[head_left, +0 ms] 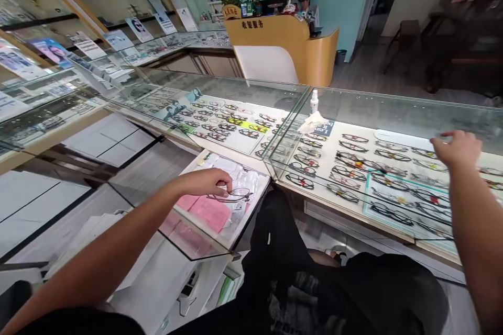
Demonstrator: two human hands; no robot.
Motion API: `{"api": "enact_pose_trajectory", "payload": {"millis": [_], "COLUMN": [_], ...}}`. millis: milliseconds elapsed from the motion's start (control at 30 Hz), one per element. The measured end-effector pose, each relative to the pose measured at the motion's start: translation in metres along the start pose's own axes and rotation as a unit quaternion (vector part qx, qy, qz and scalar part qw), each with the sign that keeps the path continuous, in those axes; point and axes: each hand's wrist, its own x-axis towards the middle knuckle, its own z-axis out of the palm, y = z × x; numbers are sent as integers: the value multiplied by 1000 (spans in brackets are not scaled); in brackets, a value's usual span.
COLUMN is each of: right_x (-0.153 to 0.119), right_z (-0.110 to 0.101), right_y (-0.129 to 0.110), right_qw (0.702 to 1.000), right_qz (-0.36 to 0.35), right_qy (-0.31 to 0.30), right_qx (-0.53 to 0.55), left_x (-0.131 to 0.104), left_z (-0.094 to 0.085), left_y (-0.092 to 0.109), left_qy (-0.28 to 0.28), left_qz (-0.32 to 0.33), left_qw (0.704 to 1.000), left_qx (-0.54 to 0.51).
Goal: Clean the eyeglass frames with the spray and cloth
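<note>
Eyeglasses (234,196) with a thin dark frame are pinched in the left hand (212,182), its thumb and fingers closed on one side of the frame while the lenses reach out to the right of the fingertips. Directly below those fingers is an open drawer (244,224); it contains clear plastic sleeves (238,171), beyond and beside the fingers, and pink packets (211,213), nearer the body. Farther out from the left fingers, a glass display case (236,142) holds rows of frames and a yellow strip (254,126). Well to the right, the right hand (458,149) is over another display case (329,153), fingers loosely bent and slightly apart with nothing visible between them; whether they touch the glass I cannot tell. Inside, below those fingers, are more frames, some on a teal-edged tray (367,193) nearer the body.
</note>
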Motion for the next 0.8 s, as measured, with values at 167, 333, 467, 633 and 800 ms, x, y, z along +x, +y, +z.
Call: {"api": "enact_pose_trajectory", "payload": {"millis": [167, 333, 467, 633, 800], "right_x": [-15, -12, -10, -8, -5], "right_z": [-22, -16, -15, -14, -10], "right_y": [-14, -7, -8, -14, -16], "right_qw": [998, 996, 991, 988, 989], "right_qz": [-6, 3, 22, 43, 50], "right_qy": [-48, -41, -37, -52, -58], "right_qx": [46, 82, 128, 136, 128], "left_x": [0, 45, 99, 164, 210], "left_z": [-44, -74, -83, -79, -70], "left_y": [112, 226, 302, 355, 371], "left_qy": [65, 183, 230, 240, 214], "left_qz": [78, 133, 179, 212, 212], "left_qw": [994, 964, 939, 928, 933], "left_qx": [34, 143, 182, 188, 198]}}
